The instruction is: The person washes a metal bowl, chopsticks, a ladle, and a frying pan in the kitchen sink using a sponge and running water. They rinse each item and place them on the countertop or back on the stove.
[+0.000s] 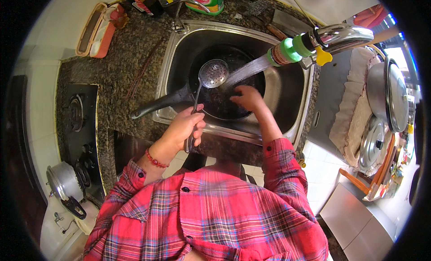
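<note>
My left hand [188, 126] grips the handle of a metal slotted ladle [214, 73]. The ladle's perforated bowl is held over a dark frying pan [219, 104] lying in a stainless steel sink [283, 92]. The pan's black handle [161, 102] reaches out over the sink's left rim. Above the pan, just below the stream of water, is my right hand [250, 98], its fingers slightly curled and apart with nothing visible in them. Water [251, 69] runs from a faucet with a green filter nozzle [286, 52] into the pan, close beside the ladle's bowl.
A pair of chopsticks [143, 70] lies on the granite counter [131, 42] left of the sink. Behind the sink are a cleaver [288, 23], a small tap [180, 27] and a green container [205, 1]. A gas stove [80, 126] is at left; a lidded pot [380, 89] stands at right.
</note>
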The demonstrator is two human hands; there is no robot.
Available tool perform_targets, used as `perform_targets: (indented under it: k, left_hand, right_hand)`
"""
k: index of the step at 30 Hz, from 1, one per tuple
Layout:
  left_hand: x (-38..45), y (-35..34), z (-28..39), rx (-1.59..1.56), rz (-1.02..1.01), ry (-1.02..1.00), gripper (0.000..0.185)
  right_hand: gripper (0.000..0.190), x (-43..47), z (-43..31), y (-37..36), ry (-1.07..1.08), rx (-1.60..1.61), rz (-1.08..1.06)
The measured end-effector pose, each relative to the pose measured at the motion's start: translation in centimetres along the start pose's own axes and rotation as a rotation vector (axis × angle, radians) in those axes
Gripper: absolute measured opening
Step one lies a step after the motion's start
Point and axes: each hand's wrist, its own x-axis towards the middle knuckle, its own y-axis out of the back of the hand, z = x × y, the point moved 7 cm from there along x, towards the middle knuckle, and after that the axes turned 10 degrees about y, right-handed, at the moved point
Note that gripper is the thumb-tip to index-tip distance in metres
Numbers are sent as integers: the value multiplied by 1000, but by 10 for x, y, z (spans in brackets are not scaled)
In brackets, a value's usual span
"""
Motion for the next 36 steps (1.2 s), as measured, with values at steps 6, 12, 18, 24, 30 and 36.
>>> perform_targets:
  k: [6, 12, 18, 24, 30, 36]
  left_hand:
    - [-17, 19, 21, 737, 411, -449, 58]
    - [-70, 50, 47, 1101, 803, -844, 55]
    - [-118, 130, 79, 1086, 1171, -891, 50]
    - [-100, 209, 122, 1198, 1282, -933, 50]
    - [-69, 240, 141, 1156, 1309, -797, 46]
    - [-48, 243, 155, 1212, 1268, -832, 45]
  right_hand:
    - [24, 4, 24, 128, -147, 740, 524]
    - [36, 32, 45, 183, -53, 610, 723]
    - [53, 78, 6, 161, 173, 177, 646]
    - [51, 176, -12, 171, -30, -365, 501]
    - [41, 209, -8, 167, -50, -536, 520]
    - [15, 126, -62, 163, 451, -359, 774]
